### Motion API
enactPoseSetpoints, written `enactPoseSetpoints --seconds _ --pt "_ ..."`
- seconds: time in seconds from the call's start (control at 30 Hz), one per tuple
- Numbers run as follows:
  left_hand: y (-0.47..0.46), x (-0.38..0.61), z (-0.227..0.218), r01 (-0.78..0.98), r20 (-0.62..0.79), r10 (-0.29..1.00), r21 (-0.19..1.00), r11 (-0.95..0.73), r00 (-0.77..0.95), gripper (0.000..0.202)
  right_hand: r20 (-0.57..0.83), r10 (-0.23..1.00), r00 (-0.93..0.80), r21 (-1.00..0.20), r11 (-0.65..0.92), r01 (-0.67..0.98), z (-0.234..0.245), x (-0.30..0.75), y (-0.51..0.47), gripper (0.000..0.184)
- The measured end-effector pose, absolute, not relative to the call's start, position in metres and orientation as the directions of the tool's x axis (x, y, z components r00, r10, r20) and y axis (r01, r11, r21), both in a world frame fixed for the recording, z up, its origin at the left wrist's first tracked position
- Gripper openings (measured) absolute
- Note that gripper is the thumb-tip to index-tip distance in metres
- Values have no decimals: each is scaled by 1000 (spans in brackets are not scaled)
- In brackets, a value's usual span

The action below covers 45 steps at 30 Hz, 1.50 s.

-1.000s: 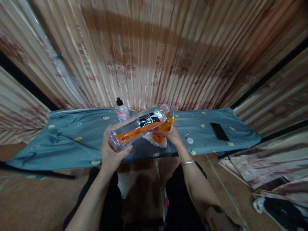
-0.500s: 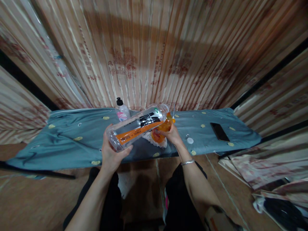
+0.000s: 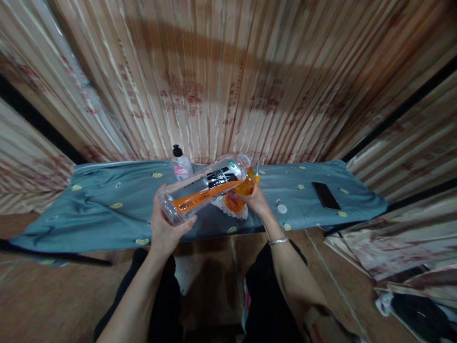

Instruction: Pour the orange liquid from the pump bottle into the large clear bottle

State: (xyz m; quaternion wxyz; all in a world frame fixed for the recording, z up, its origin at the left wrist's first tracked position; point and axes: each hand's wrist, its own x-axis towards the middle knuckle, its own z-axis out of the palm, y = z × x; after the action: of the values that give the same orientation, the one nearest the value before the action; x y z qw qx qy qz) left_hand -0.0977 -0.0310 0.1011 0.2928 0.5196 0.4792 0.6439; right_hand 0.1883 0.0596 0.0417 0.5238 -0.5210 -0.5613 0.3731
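Note:
My left hand is wrapped round the base of a large clear plastic bottle with a silver, black and orange label. The bottle lies tilted, its uncapped mouth pointing right and raised a little. My right hand grips an orange see-through bottle that is partly hidden behind the clear one. Close to that mouth is the top of the orange bottle. Beneath the orange bottle lies a white cloth with a frayed edge. Whether liquid passes between the bottles, I cannot tell.
A bottle with a black top stands behind, to the left. On the teal cloth-covered table lie a white cap and a black phone. A thin pump tube shows behind the orange bottle. Pleated curtains hang around.

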Motion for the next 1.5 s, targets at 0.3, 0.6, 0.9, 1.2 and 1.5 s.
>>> enactPoseSetpoints --seconds 0.3,0.6,0.9,1.2,1.5 --pt "-31 -97 103 109 395 872 918 -380 -290 105 160 980 122 -982 145 122 46 187 58 79" --pt "-31 -97 103 105 390 872 921 -376 -296 106 166 978 128 -977 146 156 46 187 58 79" --pt "-31 -97 102 108 400 867 916 -385 -297 105 165 979 117 -980 149 131 44 186 58 79" --pt "-31 -98 101 90 372 880 928 -362 -296 109 155 980 126 -984 142 109 48 184 57 78" --pt "-32 -97 102 107 376 879 926 -361 -293 108 134 983 129 -988 123 92 50 184 55 77"
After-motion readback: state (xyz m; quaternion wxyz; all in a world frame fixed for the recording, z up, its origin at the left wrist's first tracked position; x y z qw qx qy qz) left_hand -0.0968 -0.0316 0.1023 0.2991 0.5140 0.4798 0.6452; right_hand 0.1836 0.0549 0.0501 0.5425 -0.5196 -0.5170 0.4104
